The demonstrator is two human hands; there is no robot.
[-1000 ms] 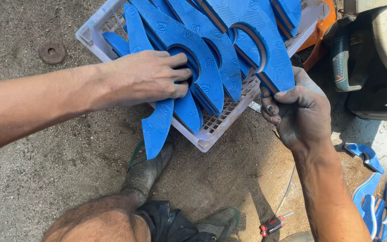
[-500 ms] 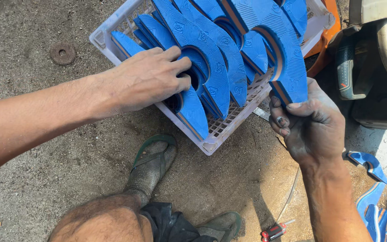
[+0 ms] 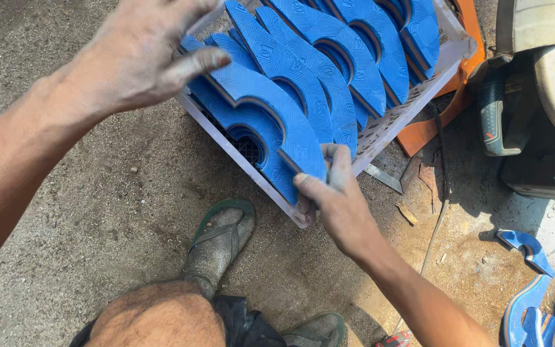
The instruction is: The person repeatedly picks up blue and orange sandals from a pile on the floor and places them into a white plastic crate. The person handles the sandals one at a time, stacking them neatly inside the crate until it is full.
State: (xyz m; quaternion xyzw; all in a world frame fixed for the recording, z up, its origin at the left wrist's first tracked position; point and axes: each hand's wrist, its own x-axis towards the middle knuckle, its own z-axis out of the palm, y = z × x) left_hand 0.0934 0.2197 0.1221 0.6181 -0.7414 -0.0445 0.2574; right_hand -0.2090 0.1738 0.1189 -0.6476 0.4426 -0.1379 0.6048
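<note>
A white plastic crate [image 3: 390, 125] on the ground holds several blue curved foam pieces standing on edge. My right hand [image 3: 335, 199] pinches the lower end of the front blue curved piece [image 3: 271, 112] at the crate's near corner. My left hand [image 3: 142, 54] hovers at the crate's upper left, fingers spread, its thumb resting on the top end of that same piece. Behind it stand more blue pieces [image 3: 348, 58], packed in a row.
My sandalled foot [image 3: 220, 244] and knee [image 3: 155, 318] are below the crate. A power saw [image 3: 534, 109] with an orange base sits at the right. Blue offcuts [image 3: 534, 302] lie at lower right. Wood scraps and a cable lie on the dirt.
My right hand has shifted from the crate's right side to its near corner and taken the front piece's end. My left hand rose toward the crate's upper left. The view has moved closer.
</note>
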